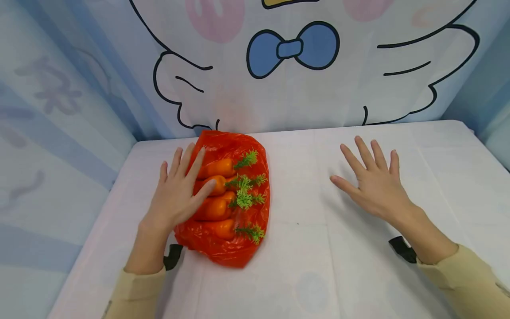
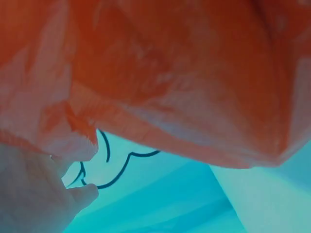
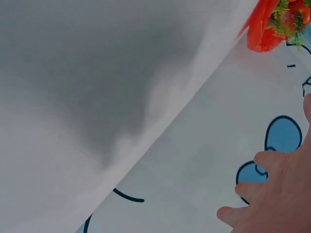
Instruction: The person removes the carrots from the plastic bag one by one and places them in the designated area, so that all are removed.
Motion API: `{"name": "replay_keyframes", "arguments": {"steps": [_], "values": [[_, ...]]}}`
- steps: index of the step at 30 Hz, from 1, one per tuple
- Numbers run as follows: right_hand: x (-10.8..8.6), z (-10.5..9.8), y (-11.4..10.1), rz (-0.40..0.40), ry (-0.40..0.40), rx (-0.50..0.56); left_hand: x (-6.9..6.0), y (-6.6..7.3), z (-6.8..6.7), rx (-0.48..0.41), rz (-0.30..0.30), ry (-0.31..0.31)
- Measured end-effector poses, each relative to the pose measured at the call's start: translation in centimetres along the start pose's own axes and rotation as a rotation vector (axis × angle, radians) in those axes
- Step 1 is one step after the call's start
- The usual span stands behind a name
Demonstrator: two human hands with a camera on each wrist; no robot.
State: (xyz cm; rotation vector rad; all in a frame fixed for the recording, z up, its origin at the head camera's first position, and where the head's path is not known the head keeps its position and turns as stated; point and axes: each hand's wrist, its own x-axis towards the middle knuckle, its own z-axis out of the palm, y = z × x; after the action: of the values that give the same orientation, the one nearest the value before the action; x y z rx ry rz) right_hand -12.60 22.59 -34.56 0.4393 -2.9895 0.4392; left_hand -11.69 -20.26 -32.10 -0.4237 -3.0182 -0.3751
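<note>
A red plastic bag [image 1: 239, 257] lies on the left half of the table, with several orange toy carrots [image 1: 215, 208] with green tops on it. Fingers spread, the left hand [image 1: 173, 199] is over the bag's left edge; whether it touches the bag or carrots cannot be told. In the left wrist view the bag [image 2: 175, 77] fills the top, and part of the left hand [image 2: 34, 194] shows below it. The right hand [image 1: 374, 186] is spread above the table's right side, holding nothing. The right wrist view shows its fingers [image 3: 243, 189] extended.
A white cloth covers the table [image 1: 299, 274]. Behind it hangs a curtain [image 1: 291, 97] with a cartoon figure and blue bow tie; blue and white fabric [image 1: 52, 177] hangs at the left. Black bands [image 1: 402, 249] sit at both wrists.
</note>
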Motion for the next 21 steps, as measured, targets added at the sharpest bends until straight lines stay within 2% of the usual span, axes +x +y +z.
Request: {"name": "replay_keyframes", "arguments": {"steps": [6, 11, 21], "values": [[0.8, 0.1, -1.2, -0.019, 0.005, 0.006, 0.4, -0.5, -0.8, -0.039, -0.016, 0.037], [1.6, 0.2, -2.7, -0.038, 0.012, 0.024, 0.4, -1.3, -1.4, -0.112, -0.035, 0.060], [3.2, 1.3, -5.3, -0.097, 0.052, 0.074, 0.3, -2.3, -1.3, -0.280, -0.063, 0.091]]}}
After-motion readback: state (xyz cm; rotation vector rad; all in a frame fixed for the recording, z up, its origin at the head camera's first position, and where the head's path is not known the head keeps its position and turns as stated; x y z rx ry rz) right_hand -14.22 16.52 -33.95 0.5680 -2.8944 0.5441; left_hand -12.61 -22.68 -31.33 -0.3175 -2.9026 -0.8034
